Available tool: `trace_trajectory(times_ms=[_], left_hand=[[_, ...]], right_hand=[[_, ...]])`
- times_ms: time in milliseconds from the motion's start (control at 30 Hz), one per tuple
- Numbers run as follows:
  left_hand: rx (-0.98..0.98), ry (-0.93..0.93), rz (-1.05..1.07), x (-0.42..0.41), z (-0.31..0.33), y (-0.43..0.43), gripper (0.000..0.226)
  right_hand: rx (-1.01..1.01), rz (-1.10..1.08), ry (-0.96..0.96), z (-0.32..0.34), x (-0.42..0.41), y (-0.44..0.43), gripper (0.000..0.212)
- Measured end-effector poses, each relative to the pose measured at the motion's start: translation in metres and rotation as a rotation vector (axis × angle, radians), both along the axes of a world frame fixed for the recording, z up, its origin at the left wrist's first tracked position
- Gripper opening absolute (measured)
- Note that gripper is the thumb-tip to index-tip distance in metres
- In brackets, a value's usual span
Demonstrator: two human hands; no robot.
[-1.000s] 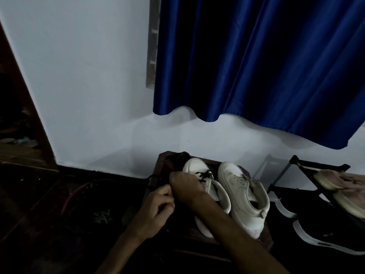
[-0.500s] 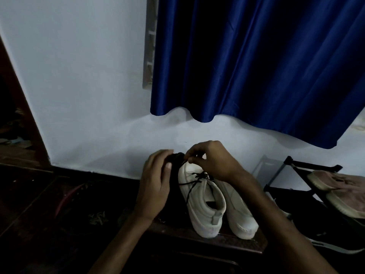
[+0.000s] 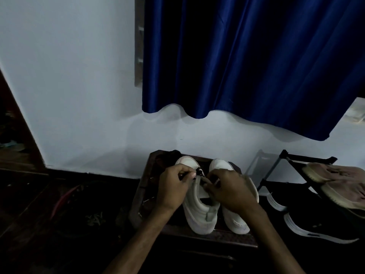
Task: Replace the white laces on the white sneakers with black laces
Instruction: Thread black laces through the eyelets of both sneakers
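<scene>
Half the job seems left: on a low dark surface point(image 3: 233, 238) by the wall, the white left sneaker point(image 3: 199, 212) carries a black lace point(image 3: 199, 172) near its top, while the right sneaker point(image 3: 236, 224) beside it shows no lace I can make out. Both hands meet over the left sneaker. The grip of the left hand point(image 3: 173, 189) pinches the black lace, and the right hand point(image 3: 230, 191) curls its fingers point(image 3: 207, 181) tight, apparently on the other end.
</scene>
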State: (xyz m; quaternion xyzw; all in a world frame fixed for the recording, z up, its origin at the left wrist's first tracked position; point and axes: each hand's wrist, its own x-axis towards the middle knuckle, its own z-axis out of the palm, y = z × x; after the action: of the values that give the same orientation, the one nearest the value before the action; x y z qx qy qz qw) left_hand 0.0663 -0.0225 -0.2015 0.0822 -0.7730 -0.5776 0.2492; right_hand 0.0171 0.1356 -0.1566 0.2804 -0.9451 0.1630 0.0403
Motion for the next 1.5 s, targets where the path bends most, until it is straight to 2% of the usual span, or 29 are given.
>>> trace_trajectory(times_ms=[100, 267, 500, 667, 933, 1067, 1200, 1333, 1400, 1500], left_hand=[[-0.003, 0.009, 0.005, -0.002, 0.001, 0.012, 0.014], [-0.067, 0.008, 0.008, -0.010, 0.005, 0.020, 0.016], [-0.168, -0.067, 0.044, -0.019, 0.007, 0.027, 0.027], [-0.281, -0.049, 0.065, -0.019, 0.008, 0.031, 0.034], [-0.357, -0.022, 0.056, -0.019, 0.012, 0.033, 0.033], [-0.314, -0.046, -0.013, -0.020, 0.011, 0.017, 0.035], [-0.262, -0.078, -0.148, -0.017, 0.017, -0.009, 0.033], [-0.271, -0.050, -0.235, -0.014, 0.023, -0.027, 0.025], [-0.263, -0.053, -0.259, -0.012, 0.021, -0.030, 0.026], [-0.261, -0.067, -0.272, -0.011, 0.019, -0.032, 0.027]], right_hand=[[-0.087, -0.086, 0.098, -0.011, 0.000, 0.002, 0.027], [-0.225, -0.151, -0.035, -0.015, -0.007, 0.007, 0.016], [-0.244, -0.152, -0.111, -0.015, -0.011, 0.009, 0.019], [-0.267, -0.163, -0.107, -0.016, -0.009, 0.008, 0.021], [-0.263, -0.187, -0.017, -0.009, 0.009, -0.003, 0.023], [-0.414, -0.196, -0.147, -0.014, 0.016, -0.007, 0.022], [-0.669, -0.274, -0.259, -0.035, 0.022, -0.018, 0.009], [-0.976, -0.296, -0.440, -0.045, 0.030, -0.032, 0.012], [-1.067, -0.295, -0.420, -0.047, 0.032, -0.035, 0.012], [-1.086, -0.312, -0.332, -0.051, 0.034, -0.040, 0.014]])
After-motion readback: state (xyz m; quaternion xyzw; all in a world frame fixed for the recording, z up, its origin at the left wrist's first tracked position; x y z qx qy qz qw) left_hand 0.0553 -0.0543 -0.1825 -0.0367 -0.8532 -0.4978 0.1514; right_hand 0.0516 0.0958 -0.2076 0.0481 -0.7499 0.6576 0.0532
